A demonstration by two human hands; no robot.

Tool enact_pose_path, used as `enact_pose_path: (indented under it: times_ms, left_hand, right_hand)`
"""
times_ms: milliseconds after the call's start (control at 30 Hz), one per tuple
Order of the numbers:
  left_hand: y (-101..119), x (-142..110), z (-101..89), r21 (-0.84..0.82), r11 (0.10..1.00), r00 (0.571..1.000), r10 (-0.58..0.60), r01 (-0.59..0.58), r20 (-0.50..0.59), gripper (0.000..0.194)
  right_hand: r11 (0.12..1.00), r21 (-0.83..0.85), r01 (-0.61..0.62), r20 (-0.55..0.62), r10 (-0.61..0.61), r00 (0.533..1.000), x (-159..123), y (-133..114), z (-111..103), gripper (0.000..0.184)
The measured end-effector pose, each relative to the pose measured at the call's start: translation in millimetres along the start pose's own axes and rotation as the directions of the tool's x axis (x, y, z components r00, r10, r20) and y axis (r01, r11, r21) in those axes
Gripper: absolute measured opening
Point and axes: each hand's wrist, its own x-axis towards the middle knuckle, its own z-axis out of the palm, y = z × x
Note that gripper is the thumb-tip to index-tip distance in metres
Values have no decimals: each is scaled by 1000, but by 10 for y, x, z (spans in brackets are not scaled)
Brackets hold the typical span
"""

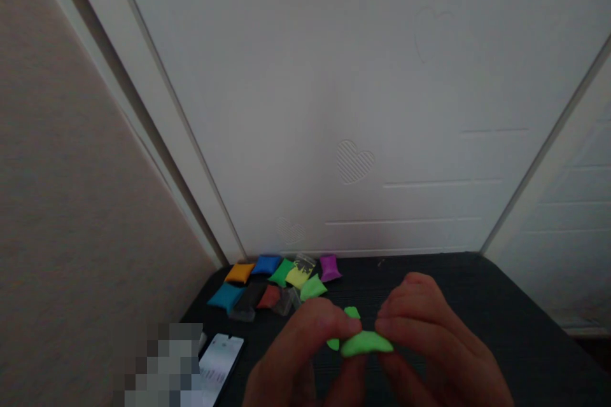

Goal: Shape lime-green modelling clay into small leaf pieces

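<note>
A light green piece of modelling clay (366,343), long and slightly curved, is pinched between the fingertips of both hands above the dark table. My left hand (305,350) grips its left end with thumb and forefinger. On the right end, my right hand (429,337) presses with its fingertips, the other fingers curled. Just behind the clay, more bright green clay (352,312) shows on the table, partly hidden by my left fingers.
Several clay packets lie at the back left of the dark table (429,273), among them an orange packet (239,273), a teal packet (226,296) and a purple packet (330,268). A phone (220,362) rests at front left. Behind stands a white panel (305,108) with heart patterns.
</note>
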Motion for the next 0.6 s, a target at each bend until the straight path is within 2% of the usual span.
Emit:
enact_pose_path:
  times_ms: [67,133,200,267,333,467,600]
  left_hand:
    - [19,10,52,-77,979,980,-195,191,-48,37]
    - [40,10,94,-198,906,923,-385,374,-16,35]
    - [52,10,121,-288,829,870,-491,479,35,35]
    - [52,11,129,-322,792,845,-533,519,53,36]
    - [46,13,120,-322,783,838,-541,533,72,36]
    - [46,24,77,-293,787,837,-533,543,121,36]
    - [27,67,14,-297,770,824,-541,565,166,32]
  right_hand:
    - [986,110,-122,21,121,992,-25,-5,19,30]
    - [946,196,-256,63,249,967,-65,-4,28,34]
    - [897,234,-376,125,356,926,-102,-1,28,38]
    - [852,243,-464,181,430,885,-123,1,27,41]
    - [833,250,-493,214,449,867,-124,1,29,43]
    - [855,256,-451,231,399,888,-78,-7,22,42]
    - [886,217,-410,318,333,888,-40,0,-10,35]
